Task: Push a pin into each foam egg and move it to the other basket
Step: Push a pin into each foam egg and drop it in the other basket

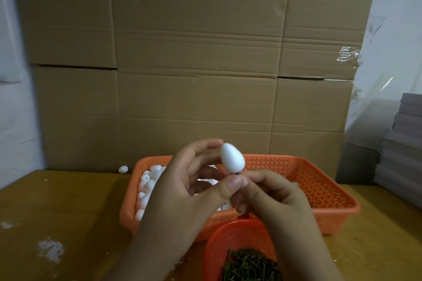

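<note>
A white foam egg point(233, 157) is held up above the large orange basket point(319, 185), its narrow end pointing down. My left hand point(191, 180) grips the egg with fingertips behind it and the thumb near its lower end. My right hand point(269, 191) pinches a dark pin point(237, 173) right under the egg's tip; only a speck of it shows. Several white foam eggs point(146, 187) lie in the left part of the large basket. A small red basket point(239, 242) at the near edge holds a heap of dark green pins point(251, 264).
One stray foam egg point(123, 169) lies on the wooden table behind the basket's left corner. A wall of cardboard boxes point(194, 64) stands close behind. Stacked grey sheets point(402, 148) sit at the right. White foam crumbs point(51, 250) mark the table at the near left.
</note>
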`<state>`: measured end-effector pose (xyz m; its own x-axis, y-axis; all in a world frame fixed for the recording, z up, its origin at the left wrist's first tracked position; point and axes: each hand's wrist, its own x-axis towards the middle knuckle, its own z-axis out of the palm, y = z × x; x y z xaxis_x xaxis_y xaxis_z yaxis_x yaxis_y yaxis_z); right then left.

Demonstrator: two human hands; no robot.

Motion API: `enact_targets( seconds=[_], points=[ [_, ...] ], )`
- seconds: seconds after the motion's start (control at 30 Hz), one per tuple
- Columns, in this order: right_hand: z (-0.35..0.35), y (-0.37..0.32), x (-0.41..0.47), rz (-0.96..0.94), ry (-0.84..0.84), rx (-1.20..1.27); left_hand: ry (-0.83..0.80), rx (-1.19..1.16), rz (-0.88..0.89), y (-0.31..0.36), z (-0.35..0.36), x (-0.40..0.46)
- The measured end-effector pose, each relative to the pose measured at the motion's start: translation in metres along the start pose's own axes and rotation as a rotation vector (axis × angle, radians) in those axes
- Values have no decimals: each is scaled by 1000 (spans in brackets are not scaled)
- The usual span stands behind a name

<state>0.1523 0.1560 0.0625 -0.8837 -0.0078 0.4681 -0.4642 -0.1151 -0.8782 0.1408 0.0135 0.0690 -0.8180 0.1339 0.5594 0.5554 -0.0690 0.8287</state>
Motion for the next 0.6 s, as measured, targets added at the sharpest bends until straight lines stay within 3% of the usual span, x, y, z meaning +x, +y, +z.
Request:
enact_targets(
  seconds=[0.2, 0.37, 0.6],
  points=[
    [1, 7, 0, 63, 7, 82, -51, -14, -93, -4, 5, -2],
    [3, 9, 1, 59, -26, 78, -32, -36, -67, -6, 7, -1],
    [0, 4, 1, -5, -49, -69, -7, -89, -128, -11, 5, 1]
  ],
)
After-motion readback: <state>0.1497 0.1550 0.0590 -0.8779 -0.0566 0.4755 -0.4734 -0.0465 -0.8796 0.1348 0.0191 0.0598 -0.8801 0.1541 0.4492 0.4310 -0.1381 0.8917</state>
